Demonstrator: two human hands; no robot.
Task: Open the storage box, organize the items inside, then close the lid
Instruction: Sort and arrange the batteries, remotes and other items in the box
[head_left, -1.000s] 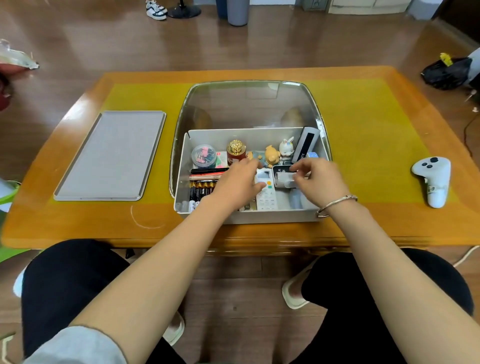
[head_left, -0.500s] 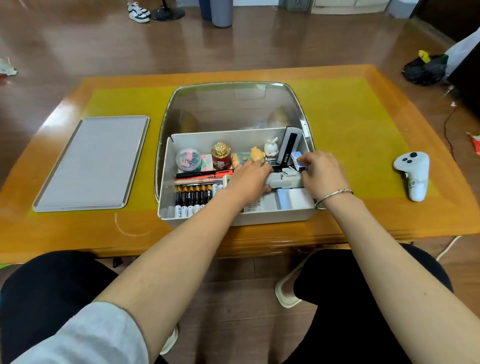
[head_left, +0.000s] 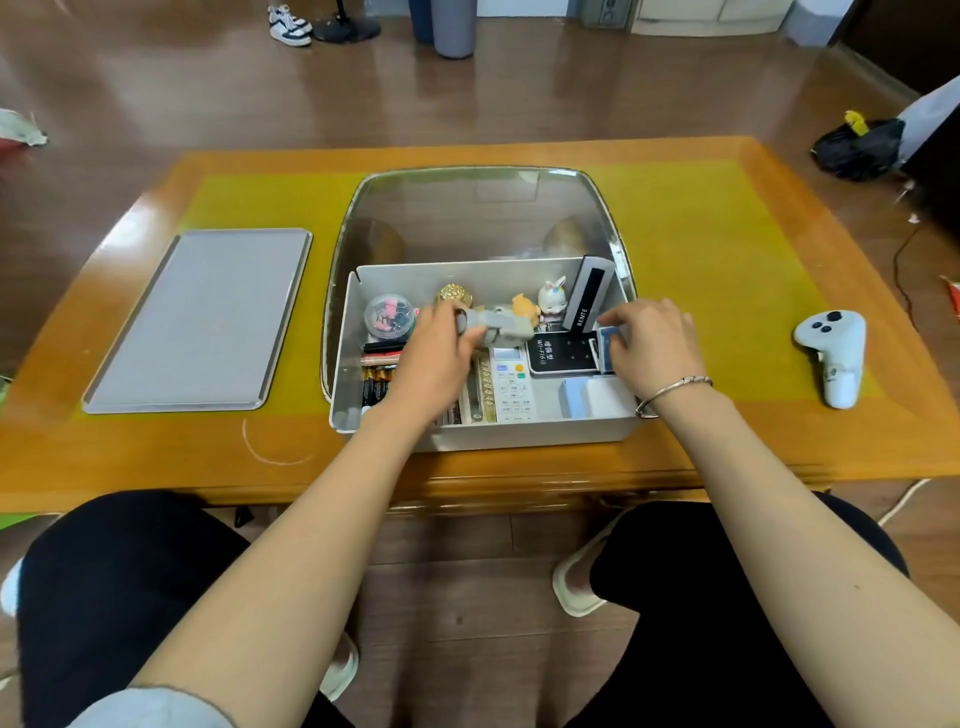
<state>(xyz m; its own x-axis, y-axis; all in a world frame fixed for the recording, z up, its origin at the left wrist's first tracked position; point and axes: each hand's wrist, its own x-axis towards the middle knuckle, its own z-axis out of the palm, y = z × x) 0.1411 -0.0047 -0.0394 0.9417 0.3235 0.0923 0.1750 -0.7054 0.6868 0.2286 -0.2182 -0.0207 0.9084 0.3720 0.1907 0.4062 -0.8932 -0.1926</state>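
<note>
The white storage box (head_left: 524, 434) stands open at the table's near edge, its clear lid (head_left: 478, 208) tipped back behind it. My left hand (head_left: 441, 353) grips a grey oblong object (head_left: 501, 330) lifted over the box's middle. My right hand (head_left: 652, 340) pinches a small blue box (head_left: 605, 338) at the right side, beside a black router box (head_left: 561, 353). Inside lie a white remote (head_left: 511, 384), batteries (head_left: 376, 387), a tub of clips (head_left: 389, 314), a gold ornament (head_left: 454, 295), small figurines (head_left: 550, 299) and a black and white case (head_left: 587, 296) leaning upright.
A grey tray (head_left: 202, 317) lies on the yellow mat (head_left: 717, 260) to the left. A white game controller (head_left: 834, 356) sits to the right. A black bag (head_left: 857, 148) and shoes (head_left: 288, 23) are on the floor beyond the wooden table (head_left: 156, 457).
My left hand has lifted the grey object up and left, uncovering the black router box. My right hand shifted slightly right onto the small blue box.
</note>
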